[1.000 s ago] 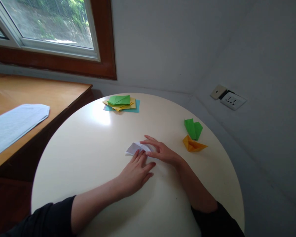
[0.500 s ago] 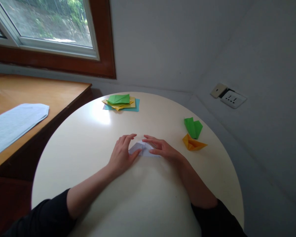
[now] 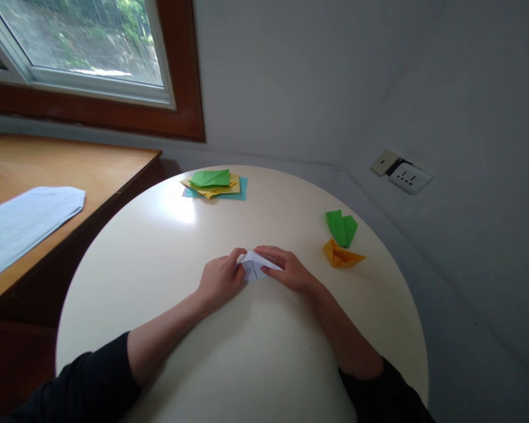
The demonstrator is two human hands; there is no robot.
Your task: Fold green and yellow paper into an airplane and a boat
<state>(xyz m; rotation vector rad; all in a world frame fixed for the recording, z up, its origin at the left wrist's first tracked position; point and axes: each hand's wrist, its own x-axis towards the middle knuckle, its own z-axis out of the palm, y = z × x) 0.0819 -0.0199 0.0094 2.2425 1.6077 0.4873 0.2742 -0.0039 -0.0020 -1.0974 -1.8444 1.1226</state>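
A small folded piece of white paper [image 3: 253, 265] lies near the middle of the round cream table [image 3: 167, 247]. My left hand [image 3: 220, 277] pinches its left edge with curled fingers. My right hand [image 3: 286, 270] lies on its right side, fingers over the top edge. Both hands meet at the paper, which is partly hidden under the fingers.
A stack of green, yellow and blue paper [image 3: 215, 183] lies at the table's far edge. A green folded shape [image 3: 341, 227] and an orange folded shape [image 3: 340, 255] sit to the right. A wooden desk [image 3: 92, 164] with printed sheets [image 3: 22, 220] stands to the left. A wall socket [image 3: 409, 176] is at the right.
My left hand moved from flat below the paper up to its left edge and curled onto it. My right hand closed in; the paper now looks raised into a peak.
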